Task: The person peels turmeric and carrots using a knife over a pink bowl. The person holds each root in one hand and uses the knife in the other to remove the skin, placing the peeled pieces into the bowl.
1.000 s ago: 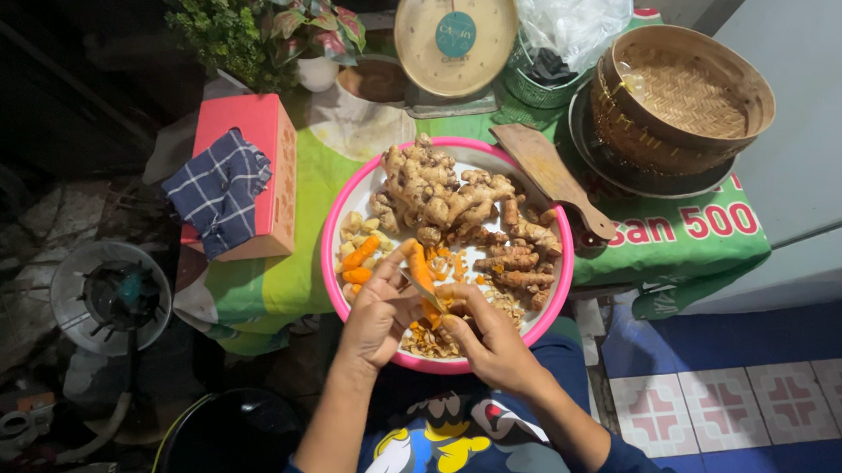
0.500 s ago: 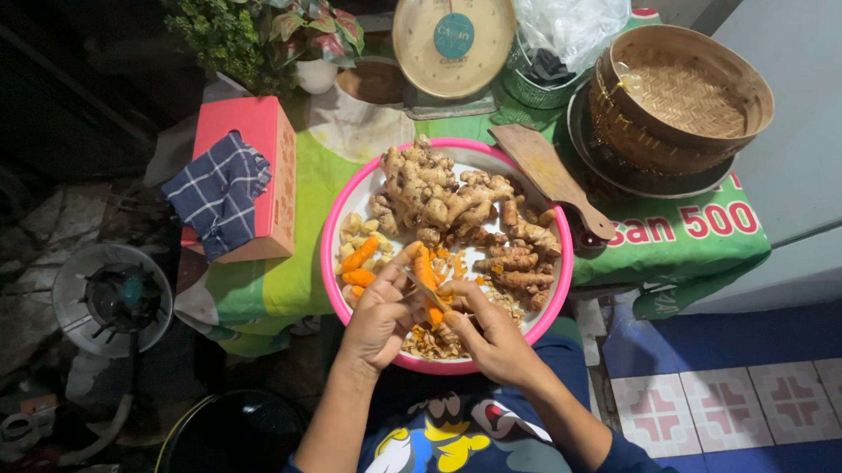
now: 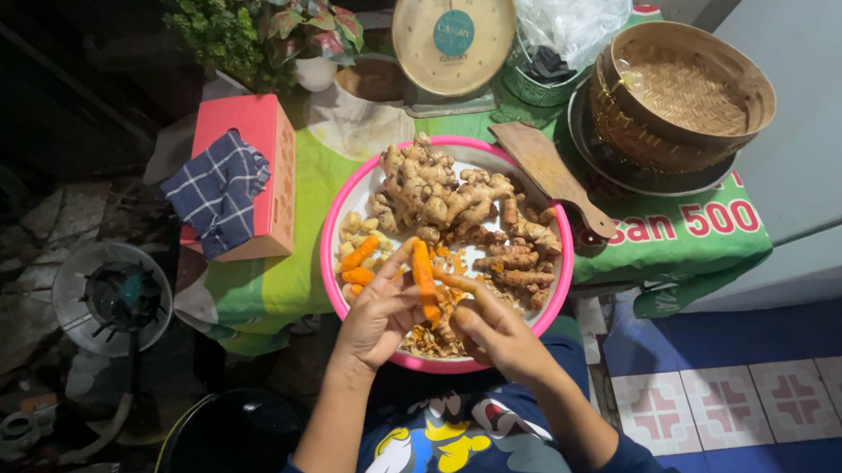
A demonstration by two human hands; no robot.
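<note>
Your left hand (image 3: 379,314) grips an orange turmeric root (image 3: 423,276) upright over the pink basin (image 3: 332,238) on the counter (image 3: 283,279) — little changed from a moment ago. Your right hand (image 3: 499,334), fingers curled closed, works its lower end — peeling continues, judging by the scraps below.

The near rim of the pink basin (image 3: 346,220) is hidden by the hands. The scale (image 3: 451,35) and potted plant (image 3: 246,28) are cut off by the top edge. The right hand (image 3: 499,336) conceals whatever tool is gripped.
</note>
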